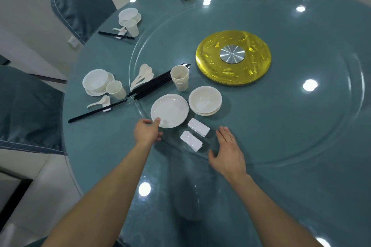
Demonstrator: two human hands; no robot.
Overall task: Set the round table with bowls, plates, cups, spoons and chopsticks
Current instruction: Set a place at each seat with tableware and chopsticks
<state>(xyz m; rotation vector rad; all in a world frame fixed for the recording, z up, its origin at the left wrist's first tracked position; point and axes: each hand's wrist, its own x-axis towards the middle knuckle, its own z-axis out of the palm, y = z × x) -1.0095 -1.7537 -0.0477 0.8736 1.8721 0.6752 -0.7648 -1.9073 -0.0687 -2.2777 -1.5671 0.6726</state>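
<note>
- a person's view down onto a round teal worktop with a large glass turntable lying on it.
- the left hand pinches the near rim of a white plate: thumb on top, fingers curled below the edge.
- the right hand is spread flat, palm down, fingers straight, holding nothing, over the near edge of the turntable; whether it touches the glass is unclear.
- the plate sits on the turntable's near left part, with stacked white bowls just to its right.
- behind the plate stand nested cups, a bundle of black chopsticks and a cluster of white spoons.
- two small piles of white chopstick rests lie between the hands.
- a gold disc with a steel hub marks the centre of the turntable.
- on the left edge of the worktop a place is laid: a bowl on a plate, a cup, a spoon and a pair of chopsticks on a rest.
- three more laid places follow round the far edge.
</note>
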